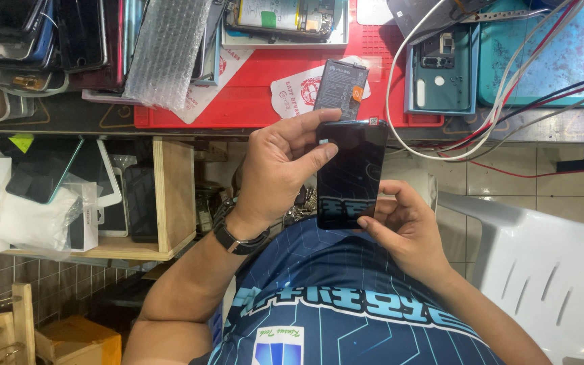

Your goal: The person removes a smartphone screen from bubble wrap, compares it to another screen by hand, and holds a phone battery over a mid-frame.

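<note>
Bright, even daylight-like light from above, colours clean and saturated on the red plastic mat. Soft glare on the glossy black phone screen, with a pale reflection of shirt lettering low on the glass. Faint sheen on the clear bubble wrap sheet. Deep shadow under the worktop edge and inside the wooden shelf box. Sharp focus throughout, slight softness on the fingers. Mild wide-angle stretch toward the corners.

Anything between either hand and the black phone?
Nothing visible. The left hand grips the black phone at its upper left edge; the right hand holds its lower right corner. Both touch it directly.
</note>
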